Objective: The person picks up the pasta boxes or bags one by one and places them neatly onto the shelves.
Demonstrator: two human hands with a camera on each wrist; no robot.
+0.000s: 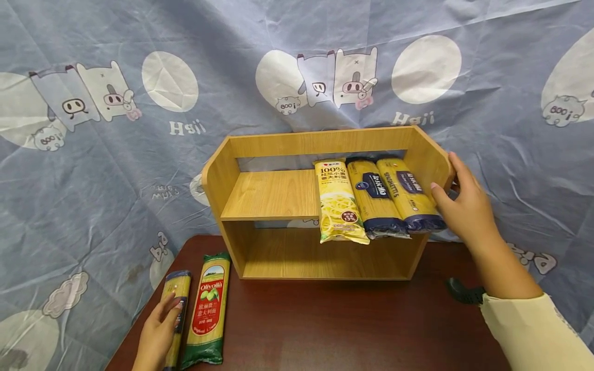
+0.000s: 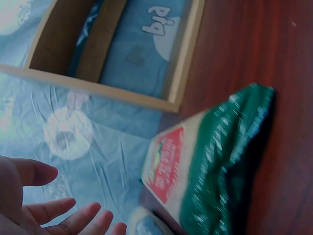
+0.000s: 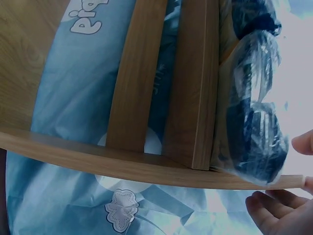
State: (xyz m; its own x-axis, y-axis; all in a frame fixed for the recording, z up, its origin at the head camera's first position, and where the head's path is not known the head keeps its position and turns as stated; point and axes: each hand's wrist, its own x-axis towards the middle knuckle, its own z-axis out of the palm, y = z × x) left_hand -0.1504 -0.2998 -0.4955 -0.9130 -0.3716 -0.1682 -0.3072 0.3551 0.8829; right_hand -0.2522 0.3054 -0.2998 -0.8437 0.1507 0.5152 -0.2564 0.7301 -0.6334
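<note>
My left hand [image 1: 157, 330] is over a blue-ended spaghetti pack [image 1: 178, 281] at the table's left edge. Its fingers are loosely bent and spread in the left wrist view, with nothing between them. Beside that pack lies a green-and-red Olivoila pasta pack [image 1: 209, 304]. My right hand [image 1: 466, 206] holds the front edge of the right side panel of a wooden shelf [image 1: 269, 193], its fingers outside and thumb on the inner side. On the upper board lie a yellow noodle pack [image 1: 341, 201] and two blue-ended spaghetti packs, one in the middle [image 1: 376, 198] and one against the panel [image 1: 408, 193].
The shelf stands at the back of a dark red-brown table [image 1: 297, 324]. The packs overhang its upper board at the front. A dark curved object [image 1: 464, 292] lies by the right forearm. A blue printed cloth [image 1: 297, 31] hangs behind and at the sides.
</note>
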